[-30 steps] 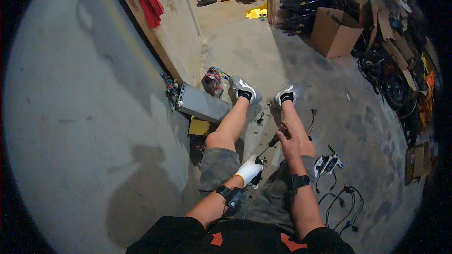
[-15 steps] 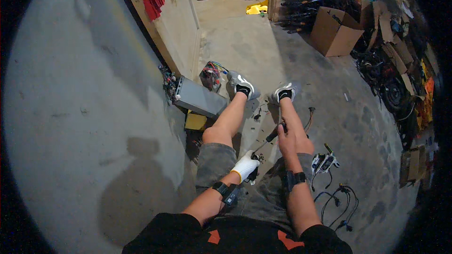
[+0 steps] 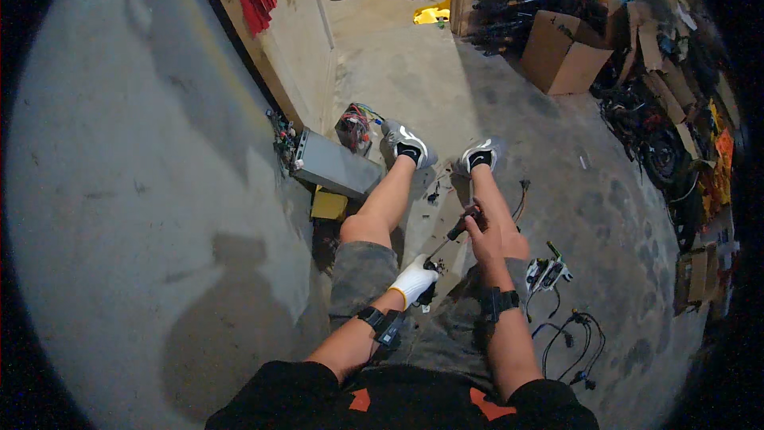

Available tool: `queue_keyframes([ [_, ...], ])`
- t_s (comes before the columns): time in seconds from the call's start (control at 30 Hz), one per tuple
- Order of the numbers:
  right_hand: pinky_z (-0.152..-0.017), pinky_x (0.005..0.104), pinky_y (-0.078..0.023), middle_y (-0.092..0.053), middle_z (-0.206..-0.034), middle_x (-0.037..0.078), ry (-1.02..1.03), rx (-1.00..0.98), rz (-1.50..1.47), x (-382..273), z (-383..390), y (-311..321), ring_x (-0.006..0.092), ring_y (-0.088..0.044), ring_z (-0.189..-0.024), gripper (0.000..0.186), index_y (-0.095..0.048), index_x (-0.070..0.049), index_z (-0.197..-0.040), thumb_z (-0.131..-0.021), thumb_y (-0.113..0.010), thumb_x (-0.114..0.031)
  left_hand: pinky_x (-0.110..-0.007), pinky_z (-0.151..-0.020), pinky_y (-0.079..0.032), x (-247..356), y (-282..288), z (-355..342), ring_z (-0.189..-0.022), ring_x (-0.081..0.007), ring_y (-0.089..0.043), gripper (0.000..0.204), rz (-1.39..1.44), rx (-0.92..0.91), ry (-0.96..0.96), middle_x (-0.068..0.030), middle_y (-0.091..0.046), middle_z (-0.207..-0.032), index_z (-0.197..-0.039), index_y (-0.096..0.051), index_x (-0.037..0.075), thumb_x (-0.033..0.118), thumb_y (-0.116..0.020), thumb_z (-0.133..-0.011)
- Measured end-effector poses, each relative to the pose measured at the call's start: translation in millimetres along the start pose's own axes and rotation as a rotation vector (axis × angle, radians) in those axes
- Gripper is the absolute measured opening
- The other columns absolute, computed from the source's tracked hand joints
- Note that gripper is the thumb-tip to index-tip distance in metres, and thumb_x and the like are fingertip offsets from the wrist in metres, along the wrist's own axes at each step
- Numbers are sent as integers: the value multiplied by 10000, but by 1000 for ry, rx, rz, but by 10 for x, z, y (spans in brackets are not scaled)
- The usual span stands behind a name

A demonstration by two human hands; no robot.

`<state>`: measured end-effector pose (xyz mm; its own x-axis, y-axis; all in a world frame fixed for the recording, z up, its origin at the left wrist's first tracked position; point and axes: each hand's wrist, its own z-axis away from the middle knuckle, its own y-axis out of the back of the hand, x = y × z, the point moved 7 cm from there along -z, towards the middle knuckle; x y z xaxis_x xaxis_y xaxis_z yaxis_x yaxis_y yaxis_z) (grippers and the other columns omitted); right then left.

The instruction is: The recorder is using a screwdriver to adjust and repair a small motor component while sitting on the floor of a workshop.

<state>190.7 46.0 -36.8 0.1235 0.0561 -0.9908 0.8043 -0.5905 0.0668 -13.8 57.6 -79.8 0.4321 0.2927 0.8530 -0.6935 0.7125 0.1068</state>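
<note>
My left hand [image 3: 415, 280], in a white knit glove, is closed around a small black part [image 3: 429, 293] between my thighs; its exact kind is too dark to make out. Bare, my right hand [image 3: 485, 240] grips the dark handle of a screwdriver [image 3: 458, 230]. The metal shaft slants down to the left, and its tip meets the black part at my gloved fingers. Small dark bits lie on the floor between my legs.
Right of my leg lie a white-and-black part [image 3: 547, 272] and black cables [image 3: 587, 342]. A grey metal case [image 3: 338, 166] and yellow block [image 3: 329, 205] stand left. Further off are a cardboard box [image 3: 563, 53], piled scrap [image 3: 660, 143] and a door [image 3: 298, 28].
My right hand has turned slightly on the screwdriver handle, and its fingers have shifted. The left hand still holds the black part in about the same place.
</note>
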Motion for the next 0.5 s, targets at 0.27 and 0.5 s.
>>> queue_keyframes([
  [0.27, -872, 324, -497, -652, -1032, 90, 111, 97, 192, -225, -1, -73, 200, -620, -949, 463, -553, -18, -1319, -902, -691, -165, -384, -614, -523, -126, 19, -109, -697, -269, -657, 490, -82, 18, 10, -182, -655, -871, -1287, -495, 33, 132, -586, -816],
  [0.5, -850, 347, -512, -646, -1096, 124, -25, -5, 359, -396, 15, -96, 223, -628, -913, 510, -489, -50, -1387, -913, -654, -139, -370, -607, -531, -102, -31, 17, -682, -246, -659, 558, -4, -31, 20, -184, -665, -899, -1344, -462, 13, 147, -601, -821],
])
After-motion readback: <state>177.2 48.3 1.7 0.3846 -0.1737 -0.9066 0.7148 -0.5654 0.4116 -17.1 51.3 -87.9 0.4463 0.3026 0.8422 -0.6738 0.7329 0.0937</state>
